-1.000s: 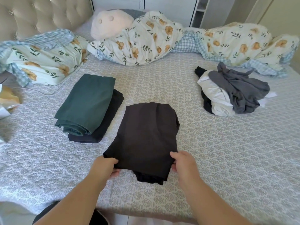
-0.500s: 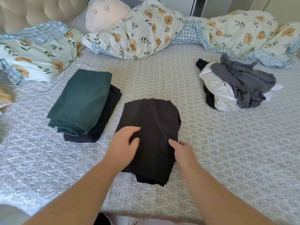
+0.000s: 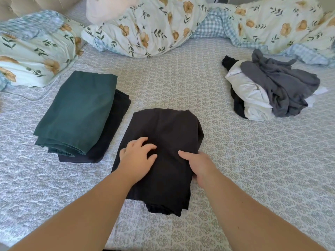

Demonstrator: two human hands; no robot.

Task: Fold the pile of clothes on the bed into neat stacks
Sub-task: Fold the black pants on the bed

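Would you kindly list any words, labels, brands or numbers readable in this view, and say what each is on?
None can be read. The black garment, green folded garment, unfolded pile and floral duvet show no lettering, label or number; only printed flowers and the bedspread pattern.

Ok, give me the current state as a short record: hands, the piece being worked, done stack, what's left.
left hand: resting on the black garment, fingers spread and slightly bent
right hand: at the garment's right edge, thumb on top, fingers hidden
black garment: folded, flat on the bed, near edge uneven
done stack: green garment on a dark garment, left of the black one
unfolded pile: grey, white and black pieces, far right
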